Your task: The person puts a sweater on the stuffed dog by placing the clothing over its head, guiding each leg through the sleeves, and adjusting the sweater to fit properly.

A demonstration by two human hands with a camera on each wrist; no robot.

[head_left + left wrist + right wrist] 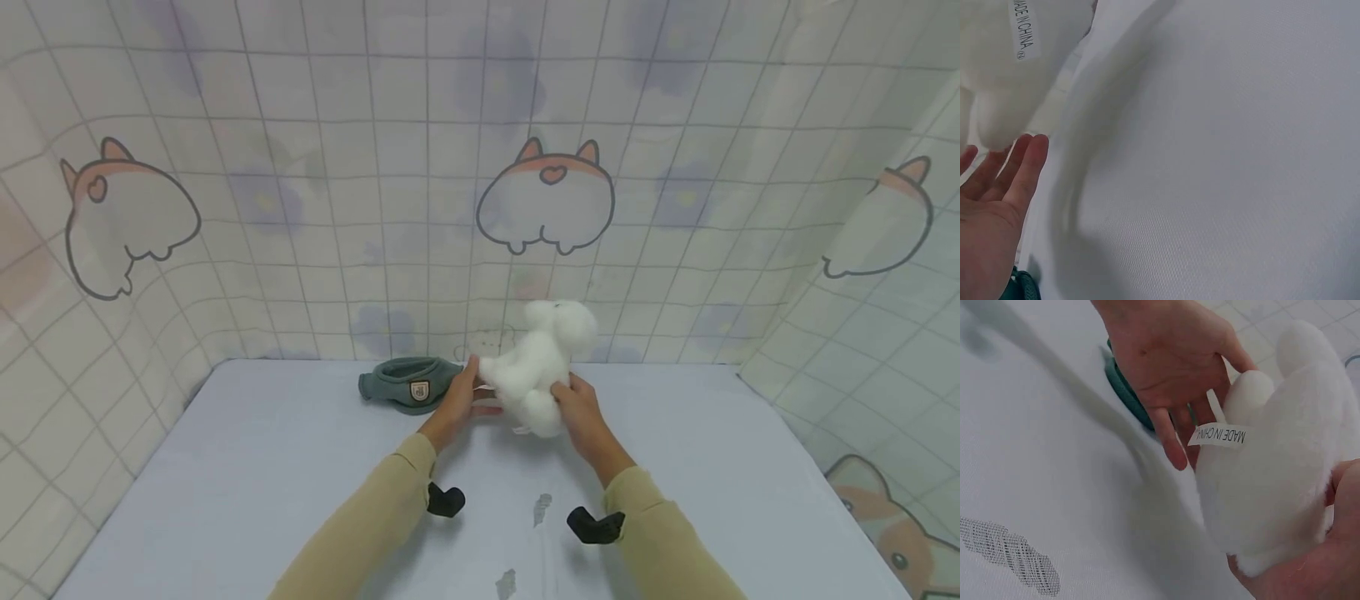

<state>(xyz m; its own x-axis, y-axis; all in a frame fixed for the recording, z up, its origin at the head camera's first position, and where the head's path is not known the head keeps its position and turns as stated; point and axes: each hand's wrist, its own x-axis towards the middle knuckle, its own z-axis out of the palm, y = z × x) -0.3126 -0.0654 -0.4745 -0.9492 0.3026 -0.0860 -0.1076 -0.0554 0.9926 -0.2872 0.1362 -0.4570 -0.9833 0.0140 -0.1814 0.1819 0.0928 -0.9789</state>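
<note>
Your right hand [585,412] grips the white plush toy [525,375], tilted over the table [675,467] near its far edge. Your left hand [456,404] faces it palm-on, fingers extended and spread, beside the green garment [390,392]; both your forearms reach forward.

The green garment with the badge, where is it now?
In the head view, the green garment lies at the back of the white table, left of the left hand and white plush toy.

Fluffy white plush toy [531,372] — tilted, tagged MADE IN CHINA; green badged garment [400,393] — lying just left.
</note>
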